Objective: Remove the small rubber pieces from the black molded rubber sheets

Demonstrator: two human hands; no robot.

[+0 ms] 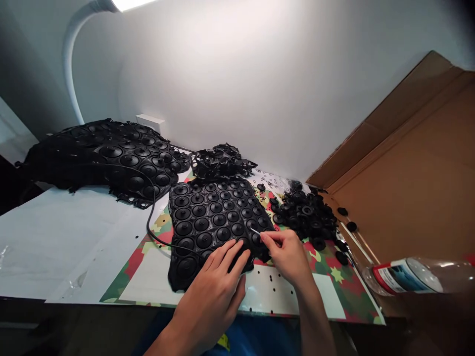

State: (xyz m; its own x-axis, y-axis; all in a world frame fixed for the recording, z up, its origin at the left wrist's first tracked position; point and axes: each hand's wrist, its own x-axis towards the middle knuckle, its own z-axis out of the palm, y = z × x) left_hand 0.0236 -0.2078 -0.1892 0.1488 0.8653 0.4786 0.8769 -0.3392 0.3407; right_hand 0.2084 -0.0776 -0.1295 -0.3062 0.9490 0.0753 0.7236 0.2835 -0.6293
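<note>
A black rubber sheet moulded with rows of round discs lies on a patterned mat in front of me. My left hand rests flat on the sheet's near edge, fingers stretched out and pressing it down. My right hand is closed in a pinch on a thin metal pick, whose tip touches a disc at the sheet's right edge. Right of the sheet lies a heap of loose black discs.
A stack of more black sheets sits at the back left, with a black cable running from it. Crumpled black scrap lies behind the sheet. A cardboard box stands at right, a plastic bottle beside it.
</note>
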